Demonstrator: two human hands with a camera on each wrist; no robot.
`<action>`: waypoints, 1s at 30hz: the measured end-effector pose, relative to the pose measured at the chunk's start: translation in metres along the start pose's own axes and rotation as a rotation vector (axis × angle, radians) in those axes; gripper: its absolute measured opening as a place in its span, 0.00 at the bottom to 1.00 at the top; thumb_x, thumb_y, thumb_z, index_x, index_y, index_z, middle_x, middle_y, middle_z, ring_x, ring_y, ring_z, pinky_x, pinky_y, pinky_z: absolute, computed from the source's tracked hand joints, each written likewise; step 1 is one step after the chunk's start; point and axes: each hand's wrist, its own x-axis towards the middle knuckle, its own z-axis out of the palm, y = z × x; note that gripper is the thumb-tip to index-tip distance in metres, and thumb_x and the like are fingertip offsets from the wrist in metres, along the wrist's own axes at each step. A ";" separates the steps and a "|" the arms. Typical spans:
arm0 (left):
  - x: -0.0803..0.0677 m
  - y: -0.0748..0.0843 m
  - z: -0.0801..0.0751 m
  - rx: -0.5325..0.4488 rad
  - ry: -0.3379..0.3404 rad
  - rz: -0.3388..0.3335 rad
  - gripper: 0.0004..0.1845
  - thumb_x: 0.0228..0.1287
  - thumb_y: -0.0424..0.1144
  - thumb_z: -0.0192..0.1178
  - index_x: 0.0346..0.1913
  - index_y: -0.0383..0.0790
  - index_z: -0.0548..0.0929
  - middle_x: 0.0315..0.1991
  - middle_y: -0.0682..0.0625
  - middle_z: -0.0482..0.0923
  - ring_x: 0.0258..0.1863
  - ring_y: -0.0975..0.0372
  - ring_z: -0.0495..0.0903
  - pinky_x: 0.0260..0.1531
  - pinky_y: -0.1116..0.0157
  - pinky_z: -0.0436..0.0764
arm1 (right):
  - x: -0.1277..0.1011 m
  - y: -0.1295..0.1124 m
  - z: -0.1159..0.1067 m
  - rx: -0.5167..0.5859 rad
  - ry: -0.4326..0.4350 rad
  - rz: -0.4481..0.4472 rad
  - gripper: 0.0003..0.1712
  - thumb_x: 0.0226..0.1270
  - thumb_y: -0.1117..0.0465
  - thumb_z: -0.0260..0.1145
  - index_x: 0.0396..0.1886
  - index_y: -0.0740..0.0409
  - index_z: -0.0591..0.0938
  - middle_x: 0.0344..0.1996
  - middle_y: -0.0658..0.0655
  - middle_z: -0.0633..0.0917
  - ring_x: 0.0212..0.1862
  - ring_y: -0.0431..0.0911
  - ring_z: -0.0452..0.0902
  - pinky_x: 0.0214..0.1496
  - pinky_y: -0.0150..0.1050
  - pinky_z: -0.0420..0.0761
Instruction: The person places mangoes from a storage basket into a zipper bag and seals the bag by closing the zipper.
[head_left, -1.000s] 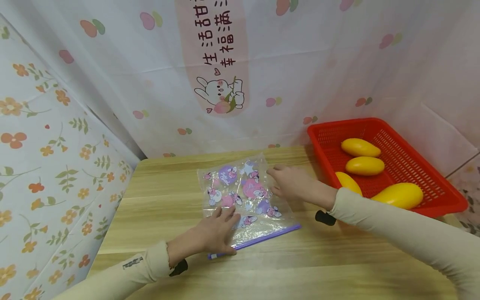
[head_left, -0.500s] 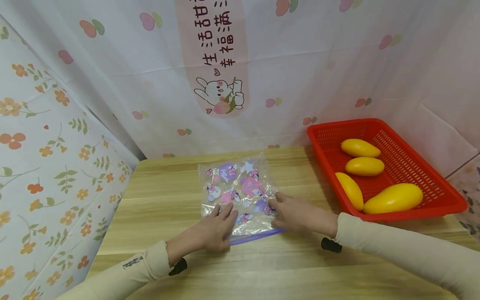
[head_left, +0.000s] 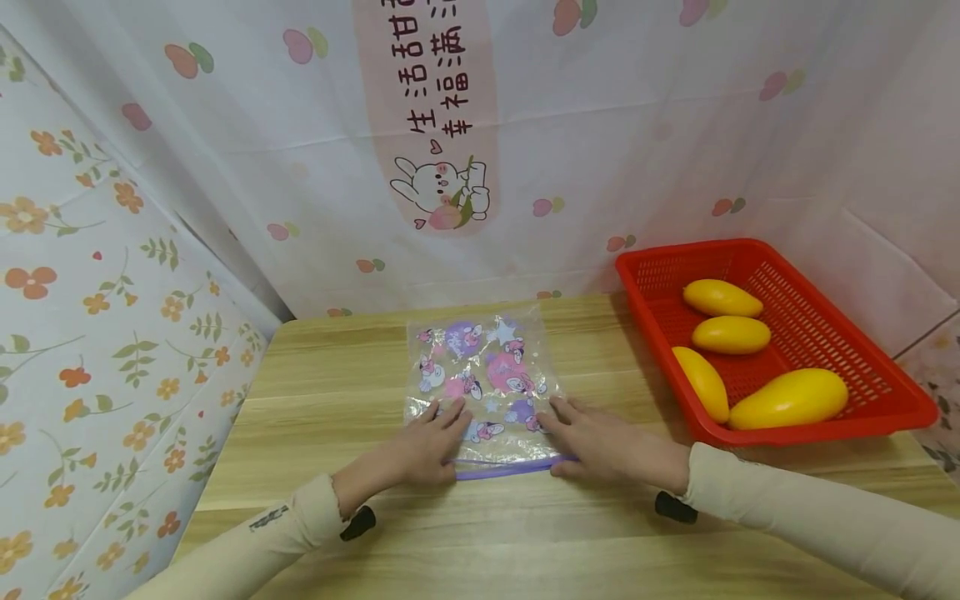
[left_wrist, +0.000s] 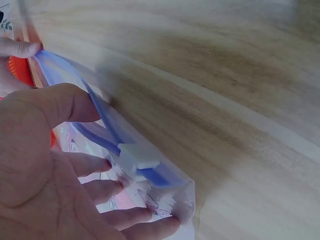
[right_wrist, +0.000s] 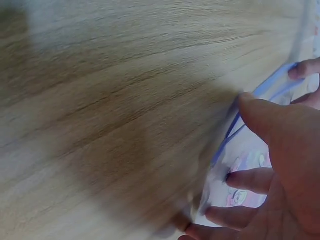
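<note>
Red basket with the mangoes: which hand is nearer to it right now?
Right. The right hand rests on the zip bag beside the red basket; the left hand is on the bag's far side.

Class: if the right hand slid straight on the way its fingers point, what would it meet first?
Probably nothing but more of the bag it already rests on; the right hand points up-left across it, away from the basket. Depth beyond is unclear.

Wooden table stands in a corner. Floral cloth covers the left wall; printed cloth covers the back.
</note>
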 end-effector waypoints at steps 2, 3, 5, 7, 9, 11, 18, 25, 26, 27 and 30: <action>0.001 -0.001 -0.001 0.003 -0.007 -0.006 0.42 0.67 0.40 0.62 0.78 0.30 0.57 0.79 0.34 0.47 0.77 0.41 0.47 0.73 0.46 0.50 | -0.001 0.002 0.001 0.004 0.006 -0.007 0.46 0.69 0.40 0.67 0.78 0.59 0.64 0.76 0.71 0.59 0.73 0.69 0.56 0.68 0.64 0.66; 0.002 -0.002 -0.001 0.002 -0.010 -0.007 0.42 0.67 0.40 0.62 0.78 0.30 0.57 0.79 0.34 0.47 0.77 0.42 0.47 0.73 0.46 0.49 | -0.002 0.003 0.002 0.008 0.010 -0.008 0.46 0.70 0.40 0.66 0.79 0.58 0.64 0.76 0.71 0.59 0.73 0.69 0.56 0.68 0.64 0.66; 0.003 -0.002 -0.002 0.012 -0.019 -0.011 0.42 0.68 0.41 0.61 0.79 0.30 0.56 0.79 0.34 0.46 0.77 0.42 0.46 0.73 0.46 0.49 | -0.003 0.005 0.003 0.012 0.018 -0.009 0.46 0.71 0.39 0.65 0.79 0.57 0.64 0.76 0.71 0.59 0.74 0.68 0.56 0.68 0.64 0.66; 0.004 -0.002 -0.002 0.019 -0.028 -0.013 0.42 0.68 0.41 0.61 0.79 0.31 0.56 0.80 0.35 0.45 0.78 0.43 0.45 0.74 0.47 0.49 | -0.004 0.007 0.005 0.013 0.026 -0.011 0.45 0.72 0.38 0.63 0.79 0.56 0.63 0.76 0.70 0.59 0.74 0.67 0.57 0.68 0.64 0.66; 0.005 -0.001 -0.003 0.015 -0.032 -0.011 0.42 0.68 0.41 0.61 0.79 0.31 0.56 0.80 0.35 0.45 0.78 0.43 0.45 0.74 0.47 0.48 | -0.005 0.008 0.006 0.020 0.035 -0.016 0.45 0.72 0.38 0.62 0.79 0.56 0.63 0.76 0.70 0.59 0.74 0.67 0.57 0.67 0.65 0.66; 0.006 -0.001 -0.003 0.013 -0.031 -0.014 0.41 0.68 0.41 0.61 0.79 0.31 0.56 0.80 0.35 0.46 0.78 0.43 0.45 0.74 0.47 0.48 | -0.007 0.010 0.008 0.022 0.043 -0.020 0.45 0.73 0.37 0.61 0.80 0.56 0.63 0.76 0.70 0.59 0.74 0.67 0.56 0.67 0.65 0.66; 0.012 -0.001 -0.004 0.026 -0.033 -0.010 0.41 0.69 0.41 0.59 0.79 0.32 0.55 0.80 0.36 0.45 0.78 0.46 0.45 0.74 0.49 0.46 | -0.013 0.014 0.014 0.052 0.094 -0.018 0.45 0.72 0.36 0.60 0.80 0.54 0.63 0.77 0.69 0.58 0.74 0.66 0.56 0.68 0.65 0.64; 0.014 -0.002 -0.003 -0.002 -0.028 -0.029 0.40 0.70 0.42 0.59 0.80 0.34 0.55 0.80 0.37 0.44 0.77 0.41 0.45 0.74 0.48 0.49 | -0.015 0.017 0.019 0.069 0.123 0.000 0.44 0.72 0.37 0.61 0.80 0.53 0.63 0.77 0.69 0.58 0.74 0.66 0.56 0.69 0.64 0.64; 0.014 -0.002 -0.002 -0.008 -0.026 -0.034 0.40 0.70 0.42 0.58 0.80 0.35 0.55 0.80 0.37 0.44 0.77 0.40 0.45 0.74 0.48 0.50 | -0.015 0.018 0.020 0.075 0.127 0.003 0.44 0.72 0.37 0.62 0.80 0.52 0.64 0.77 0.69 0.58 0.74 0.66 0.57 0.69 0.64 0.64; 0.014 -0.002 -0.002 -0.013 -0.024 -0.038 0.40 0.70 0.42 0.58 0.80 0.35 0.55 0.80 0.37 0.44 0.77 0.39 0.45 0.73 0.48 0.50 | -0.015 0.018 0.020 0.081 0.133 0.006 0.44 0.72 0.37 0.62 0.80 0.53 0.64 0.77 0.69 0.58 0.74 0.66 0.57 0.69 0.64 0.64; 0.013 -0.004 -0.003 -0.043 -0.010 -0.053 0.40 0.70 0.41 0.58 0.80 0.35 0.55 0.80 0.37 0.44 0.76 0.37 0.46 0.73 0.47 0.52 | -0.014 0.019 0.021 0.084 0.148 0.015 0.43 0.73 0.38 0.62 0.80 0.52 0.64 0.77 0.69 0.58 0.74 0.66 0.58 0.68 0.63 0.65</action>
